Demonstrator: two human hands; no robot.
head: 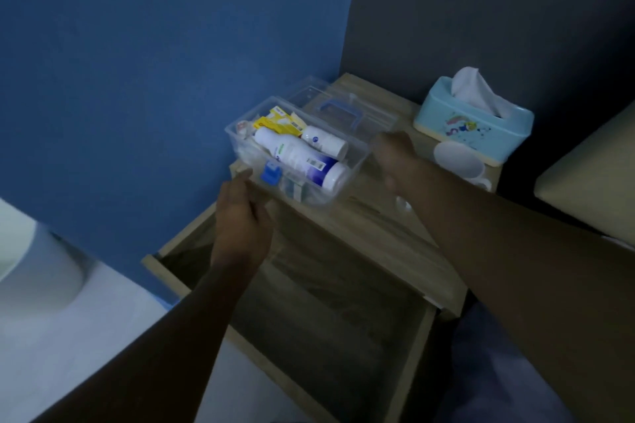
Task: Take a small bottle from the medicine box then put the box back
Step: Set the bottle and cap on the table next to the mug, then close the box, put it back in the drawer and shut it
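Observation:
The clear plastic medicine box (357,161) stands on the wooden nightstand top, its lid (347,103) with a blue handle folded back behind it. Inside lie two white bottles (302,158), yellow packets (280,122) and a blue item (270,173). My left hand (240,220) is at the box's near left corner, thumb by the rim and fingers slightly apart. My right hand (395,158) is blurred, fingers curled against the box's right rim. A small pale object (402,205), possibly a small bottle, sits on the top under my right wrist.
The nightstand (378,244) has its drawer (309,312) pulled out below my arms. A light blue tissue box (481,127) and a white mug (460,161) stand at the back right. A blue wall is on the left and a cushioned edge (591,175) on the right.

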